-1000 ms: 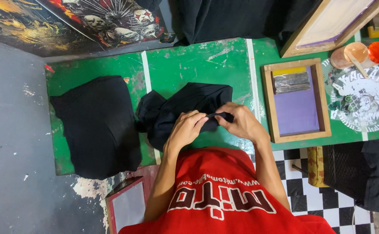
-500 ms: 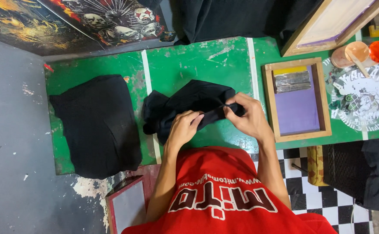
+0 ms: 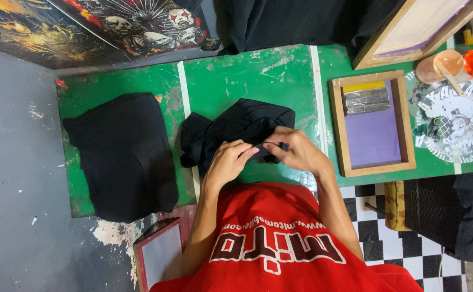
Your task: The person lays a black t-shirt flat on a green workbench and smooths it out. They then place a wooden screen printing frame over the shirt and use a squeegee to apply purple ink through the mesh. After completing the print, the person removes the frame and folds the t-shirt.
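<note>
I see the black cloth (image 3: 236, 132) bunched near the middle of the green table (image 3: 247, 75), toward its near edge, its long axis running left to right. Both hands pinch its near hem: my left hand (image 3: 228, 162) and right hand (image 3: 299, 151) are curled shut on the fabric, fingertips almost meeting. The cloth lies just ahead of them, equally near both. Compared with half a second ago, the right hand has slid leftward along the hem.

A flat black cloth (image 3: 125, 157) lies on the green table (image 3: 247, 75); a wooden-framed purple screen (image 3: 374, 124) sits right; orange cups (image 3: 453, 64) stand beyond it
</note>
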